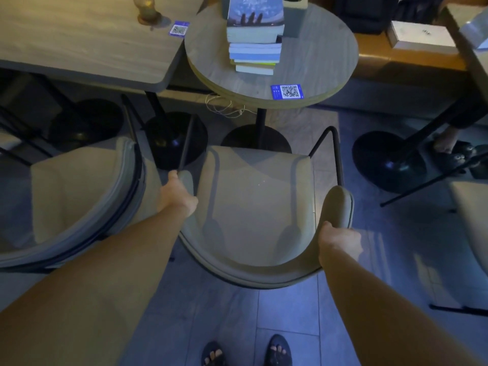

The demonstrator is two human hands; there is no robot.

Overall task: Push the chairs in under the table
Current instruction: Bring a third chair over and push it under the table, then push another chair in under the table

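The beige chair [253, 207] sits between both hands. The left hand [178, 194] and right hand [339, 240] each clasp an armrest, before the round tabletop [317, 62].

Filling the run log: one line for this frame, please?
phase: gripping | left hand: on chair left armrest | right hand: on right armrest | seat: short of round table | books: stacked on it

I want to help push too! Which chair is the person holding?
The middle chair, facing the round table. The left hand and right hand hold its arms. The chair to its left goes untouched.
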